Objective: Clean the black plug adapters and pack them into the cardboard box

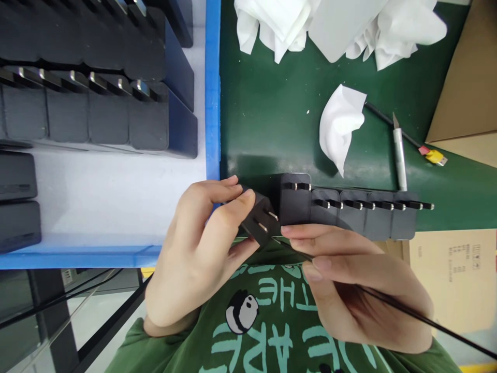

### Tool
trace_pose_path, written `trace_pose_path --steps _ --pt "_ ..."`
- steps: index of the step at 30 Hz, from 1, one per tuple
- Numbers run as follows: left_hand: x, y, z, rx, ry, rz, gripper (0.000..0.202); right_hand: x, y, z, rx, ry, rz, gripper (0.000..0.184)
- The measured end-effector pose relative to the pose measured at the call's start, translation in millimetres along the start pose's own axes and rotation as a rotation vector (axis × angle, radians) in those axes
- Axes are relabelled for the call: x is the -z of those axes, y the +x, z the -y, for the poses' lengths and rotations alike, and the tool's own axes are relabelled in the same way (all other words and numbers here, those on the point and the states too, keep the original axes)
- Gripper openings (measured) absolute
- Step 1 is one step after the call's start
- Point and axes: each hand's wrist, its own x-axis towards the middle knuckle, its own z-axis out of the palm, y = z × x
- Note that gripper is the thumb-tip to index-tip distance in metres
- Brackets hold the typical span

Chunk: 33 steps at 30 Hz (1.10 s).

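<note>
My left hand [198,254] pinches a black power adapter [256,220] between thumb and fingers, its two metal prongs turned up and to the right. In my right hand [361,280] is a thin black pointed tool [392,303], held like a pen. Its fine tip is at the adapter's lower corner; whether it touches, I cannot tell. The tool's long thin tail runs off to the lower right. Just right of the held adapter stands a row of several black power adapters [351,215], prongs up, at the table's near edge. My right fingertips are close to that row.
A blue-edged tray [213,103] with rows of black adapters [147,114] fills the left. On the green table [267,119] lie a crumpled white cloth [341,124], a craft knife [399,155] with bare blade, and a cable [411,137]. More white cloths [272,23] and cardboard [469,88] are beyond.
</note>
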Motion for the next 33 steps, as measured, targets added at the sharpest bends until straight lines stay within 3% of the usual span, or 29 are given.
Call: trace_pose_path --steps 21,33 --pt "0.6 -2.1 -1.0 0.06 -0.029 0.017 0.047 0.9 0.3 -3.3 0.001 -0.036 0.018 0.042" --pt "0.2 -1.0 0.7 0.001 -0.013 0.007 0.041 3.8 1.2 -0.4 0.025 -0.045 0.057 0.041"
